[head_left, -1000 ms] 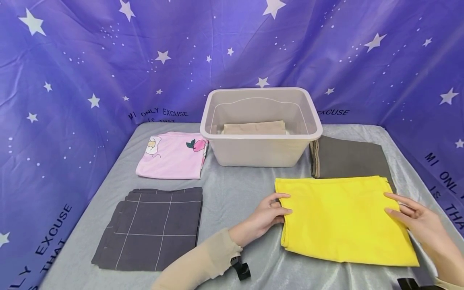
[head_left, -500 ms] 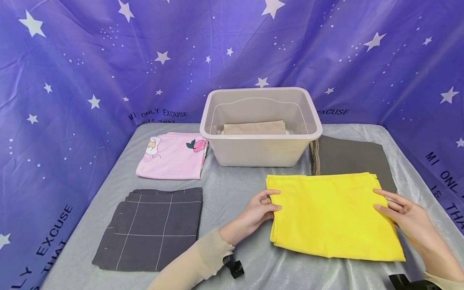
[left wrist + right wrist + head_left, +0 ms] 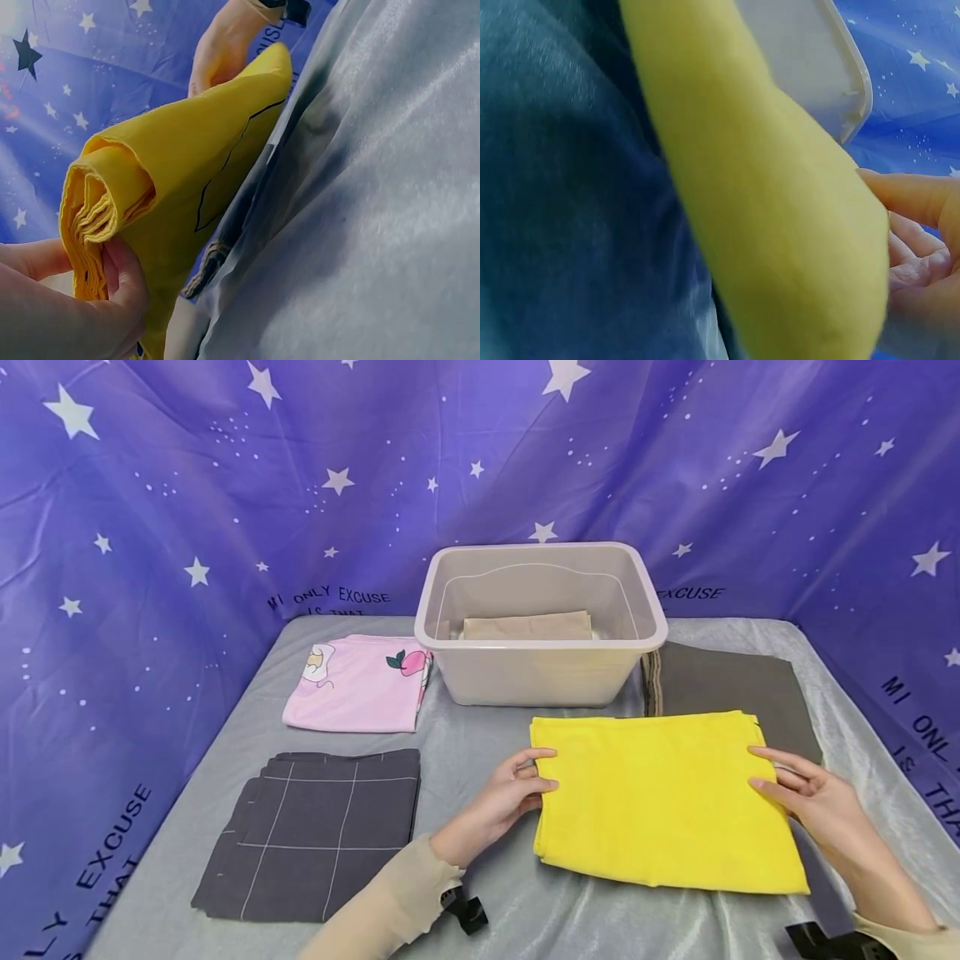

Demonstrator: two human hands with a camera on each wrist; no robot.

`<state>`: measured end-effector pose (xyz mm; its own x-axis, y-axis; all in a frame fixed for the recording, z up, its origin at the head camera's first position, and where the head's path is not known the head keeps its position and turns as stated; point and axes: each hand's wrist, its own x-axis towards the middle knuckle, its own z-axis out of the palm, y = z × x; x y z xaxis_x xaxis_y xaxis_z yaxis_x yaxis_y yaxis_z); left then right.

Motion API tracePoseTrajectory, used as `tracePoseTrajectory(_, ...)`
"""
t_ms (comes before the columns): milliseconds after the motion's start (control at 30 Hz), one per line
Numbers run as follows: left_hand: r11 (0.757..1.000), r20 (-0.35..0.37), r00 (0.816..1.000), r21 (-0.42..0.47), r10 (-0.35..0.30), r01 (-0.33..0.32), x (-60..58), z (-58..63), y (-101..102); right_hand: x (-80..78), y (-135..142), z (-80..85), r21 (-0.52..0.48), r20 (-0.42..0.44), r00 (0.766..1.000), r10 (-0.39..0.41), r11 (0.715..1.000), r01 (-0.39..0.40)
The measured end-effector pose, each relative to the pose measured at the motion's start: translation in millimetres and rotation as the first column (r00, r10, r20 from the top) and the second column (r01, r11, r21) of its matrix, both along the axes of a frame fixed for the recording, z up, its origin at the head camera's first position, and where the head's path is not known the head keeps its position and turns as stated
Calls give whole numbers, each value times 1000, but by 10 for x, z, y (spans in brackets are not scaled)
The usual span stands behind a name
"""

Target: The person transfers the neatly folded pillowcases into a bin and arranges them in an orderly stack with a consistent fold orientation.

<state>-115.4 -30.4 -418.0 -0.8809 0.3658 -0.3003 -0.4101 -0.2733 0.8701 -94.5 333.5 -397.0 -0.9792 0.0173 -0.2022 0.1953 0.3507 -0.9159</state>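
Note:
Between both hands a folded yellow cloth is held above the table. My left hand pinches its left edge, thumb on the near face; in the left wrist view that hand grips the layered, rolled-looking folds of the yellow cloth. My right hand pinches the right edge, and the right wrist view has its fingers partly behind the blurred yellow cloth. The cloth overlaps part of a folded dark grey-brown cloth in the head view.
A light grey plastic bin stands at the back middle, with a folded beige cloth inside. A folded pink cloth lies left of it, and a folded dark checked cloth nearer. Starry purple fabric hangs behind the grey-covered table.
Both hands have moved left and slightly away from me with the yellow cloth, keeping their grip. More of the right side of the table shows; the other cloths and the bin stay put.

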Motion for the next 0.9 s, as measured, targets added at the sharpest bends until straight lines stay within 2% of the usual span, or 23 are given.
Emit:
tracePoseTrajectory(100,1000,-5,1000,-6,4,-4,-2,7,-57,-2,-51,13,-26,-20,1000,5,1000,-5)
tracePoseTrajectory(400,999,-16,1000,-33,22,-23,6,43,-216,-40,-183,19,-10,-40,999,27,1000,-27)
tracePoseTrajectory(700,998,-32,999,-55,30,-32,21,80,-424,-220,-119,-328,-1,-6,999,39,999,-39)
tracePoseTrajectory(733,998,-31,999,-59,32,-33,23,81,-445,-237,-110,-362,-6,-13,998,59,998,-59)
tracePoseTrajectory(900,996,-49,998,-85,29,-33,39,99,-548,-314,-106,-551,-20,-38,998,47,999,-48)
